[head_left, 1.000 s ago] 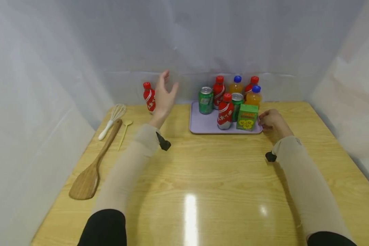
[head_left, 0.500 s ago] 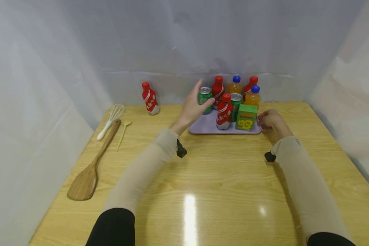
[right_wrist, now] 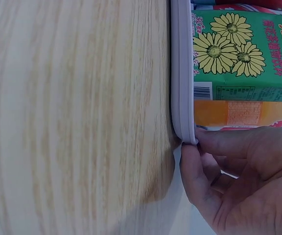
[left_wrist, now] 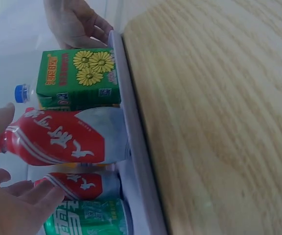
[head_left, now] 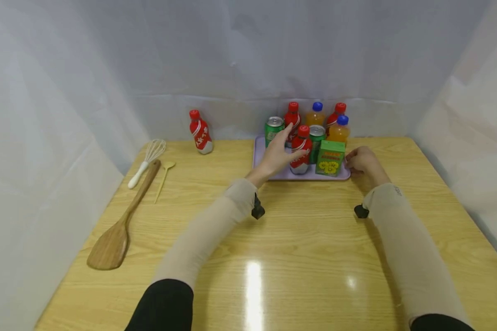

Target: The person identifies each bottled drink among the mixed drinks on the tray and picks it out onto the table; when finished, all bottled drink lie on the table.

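My left hand [head_left: 275,157] reaches over the left part of the lilac tray [head_left: 257,151], fingers and thumb spread. Its thumb overlaps the front red bottle [head_left: 301,144] in the head view. In the left wrist view, the thumb and fingers lie on either side of that bottle's neck, with the palm off its body. My right hand [head_left: 364,162] pinches the tray's near right corner, thumb against the rim [right_wrist: 182,73] in the right wrist view. Just inside that corner stands a green drink carton [head_left: 330,159] with yellow flowers, with an orange bottle [head_left: 339,133] behind.
Green cans [head_left: 274,123] and more red and orange bottles fill the tray's back. A lone red bottle [head_left: 201,134] stands by the back curtain. At left lie a whisk [head_left: 155,151], a small yellow spoon [head_left: 168,165] and a wooden spatula [head_left: 112,246].
My left hand has moved right, from beside the lone red bottle, past the left green can, to the front red bottle on the tray. The right hand has stayed at the tray corner.
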The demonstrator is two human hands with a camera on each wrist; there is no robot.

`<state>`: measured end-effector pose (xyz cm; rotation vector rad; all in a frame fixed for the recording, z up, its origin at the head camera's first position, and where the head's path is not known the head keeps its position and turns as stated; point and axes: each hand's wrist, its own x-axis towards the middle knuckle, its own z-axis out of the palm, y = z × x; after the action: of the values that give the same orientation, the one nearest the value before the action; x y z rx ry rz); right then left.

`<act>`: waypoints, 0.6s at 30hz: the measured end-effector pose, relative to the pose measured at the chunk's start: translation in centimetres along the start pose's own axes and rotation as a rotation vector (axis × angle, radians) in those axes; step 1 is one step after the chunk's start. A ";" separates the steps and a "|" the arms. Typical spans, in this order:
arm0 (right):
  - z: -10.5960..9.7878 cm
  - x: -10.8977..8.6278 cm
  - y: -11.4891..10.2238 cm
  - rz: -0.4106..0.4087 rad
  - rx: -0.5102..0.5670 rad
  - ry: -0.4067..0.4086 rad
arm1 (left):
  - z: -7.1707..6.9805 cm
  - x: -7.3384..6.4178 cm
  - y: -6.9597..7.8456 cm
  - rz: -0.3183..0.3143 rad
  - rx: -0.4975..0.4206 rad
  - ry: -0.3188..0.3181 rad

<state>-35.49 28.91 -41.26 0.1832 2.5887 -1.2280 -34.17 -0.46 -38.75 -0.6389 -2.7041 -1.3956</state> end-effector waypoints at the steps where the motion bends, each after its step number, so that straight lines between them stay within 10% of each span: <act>1: 0.0 0.0 0.0 0.006 0.006 -0.003 | 0.3 0.0 0.0 -0.002 0.015 -0.006; 18: 0.0 0.4 0.6 -0.013 0.009 0.006 | 2.4 0.5 -1.6 0.053 0.036 0.094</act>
<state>-35.76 29.33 -41.86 0.1723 2.5936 -1.2460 -34.87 0.85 -41.31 -0.6209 -2.6137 -1.3271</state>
